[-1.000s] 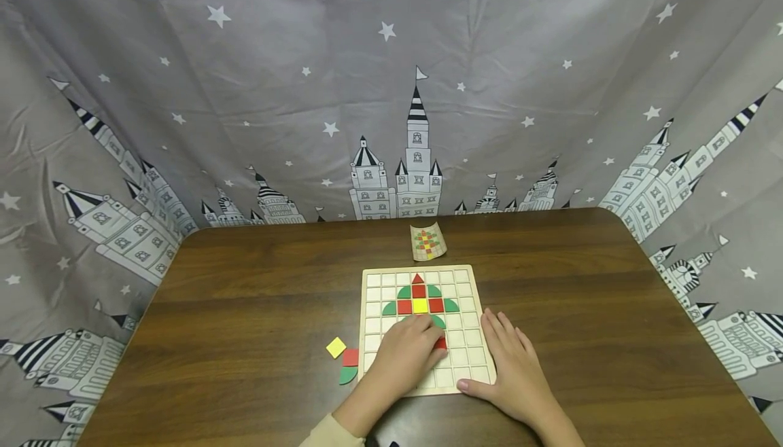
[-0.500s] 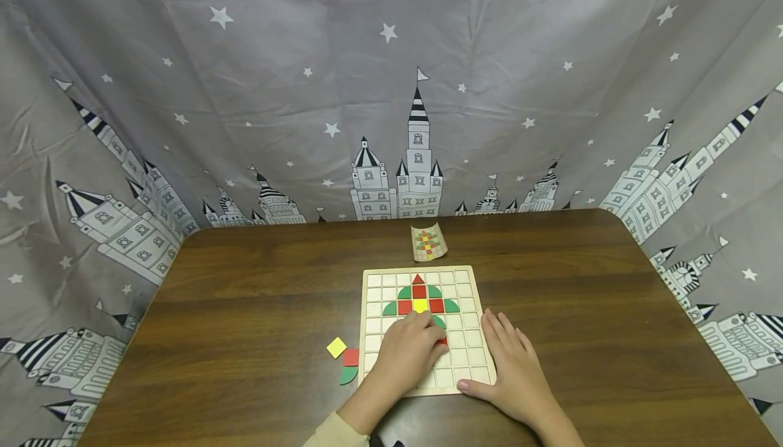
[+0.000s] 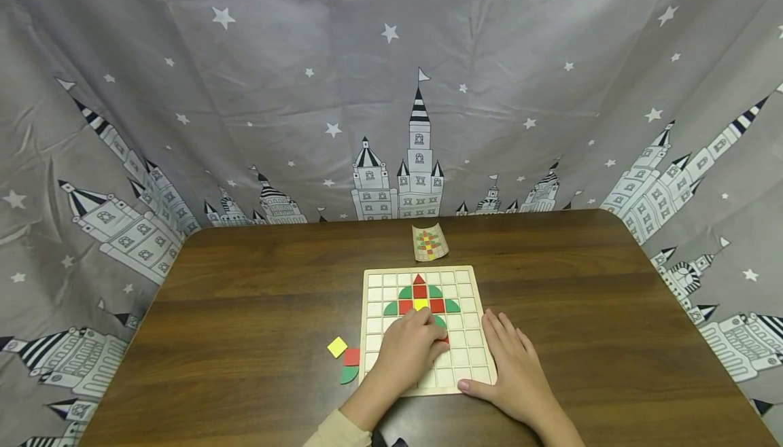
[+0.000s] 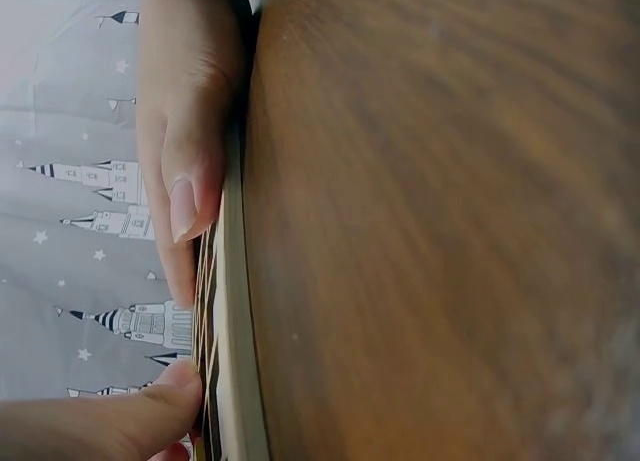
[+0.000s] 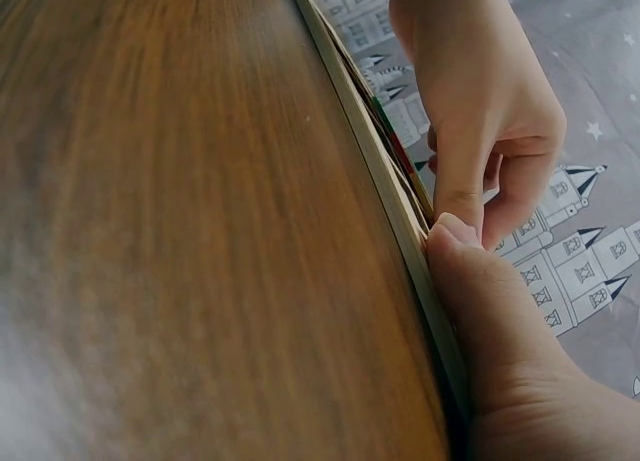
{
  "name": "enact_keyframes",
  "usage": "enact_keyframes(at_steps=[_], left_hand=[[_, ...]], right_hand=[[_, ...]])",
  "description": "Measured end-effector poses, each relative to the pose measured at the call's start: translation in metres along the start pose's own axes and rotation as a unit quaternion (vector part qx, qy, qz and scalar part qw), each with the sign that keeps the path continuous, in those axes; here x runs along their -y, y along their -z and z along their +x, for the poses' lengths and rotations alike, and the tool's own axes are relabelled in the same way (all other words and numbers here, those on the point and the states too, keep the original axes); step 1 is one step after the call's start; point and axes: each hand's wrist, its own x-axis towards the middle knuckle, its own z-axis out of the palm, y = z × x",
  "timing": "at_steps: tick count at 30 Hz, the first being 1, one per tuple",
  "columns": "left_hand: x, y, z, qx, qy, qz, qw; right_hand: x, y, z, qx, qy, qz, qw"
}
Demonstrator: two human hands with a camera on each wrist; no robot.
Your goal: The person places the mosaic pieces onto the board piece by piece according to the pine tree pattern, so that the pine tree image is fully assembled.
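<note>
A square wooden board (image 3: pixel 373 359) with a grid of cells lies on the table. Red, green and yellow tiles form a tree-like pattern on it, topped by a red triangle (image 3: pixel 419 279). My left hand (image 3: pixel 404 348) bends over the board's middle, its curled fingers and thumb at a red tile (image 3: pixel 446 340) that is mostly hidden beneath them. In the right wrist view those fingers (image 5: pixel 465 171) point down at the board surface. My right hand (image 3: pixel 514 372) rests along the board's right edge, fingers straight, with its thumb (image 5: pixel 480 291) at the near corner.
Left of the board lie a yellow square tile (image 3: pixel 337 347), a red tile (image 3: pixel 351 356) and a green quarter-round tile (image 3: pixel 349 374). A curled pattern card (image 3: pixel 430 242) stands behind the board on the brown table (image 3: pixel 245 311). A grey castle-print curtain (image 3: pixel 275 94) hangs behind.
My left hand has shifted slightly right and away from me, its thumb covering more of the red tile. My right hand stays on the board's edge.
</note>
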Motion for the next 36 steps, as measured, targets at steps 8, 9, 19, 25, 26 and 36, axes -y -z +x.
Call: enact_keyframes(at_steps=[8,9,19,25,26,36], left_hand=[[-0.002,0.0,0.002,0.0,0.02,-0.013,0.9997],[-0.003,0.0,0.002,0.001,0.025,-0.018,0.9995],[-0.006,0.002,0.003,0.013,0.055,-0.026,0.9981],[-0.004,0.003,-0.002,0.013,0.06,-0.053,0.9967],[-0.004,0.004,-0.003,0.014,0.058,-0.054,0.9968],[0.025,0.035,-0.034,0.045,0.016,-0.084,0.9953]], right_hand=[[0.001,0.0,0.0,0.001,-0.003,0.0,1.0],[0.001,0.0,0.0,0.001,-0.003,0.001,1.0],[0.0,-0.001,0.0,-0.001,-0.002,0.002,1.0],[-0.001,0.0,0.0,0.001,-0.002,0.003,1.0],[-0.001,0.0,0.0,0.001,-0.003,0.003,1.0],[0.0,0.0,0.0,0.005,-0.006,0.005,1.0]])
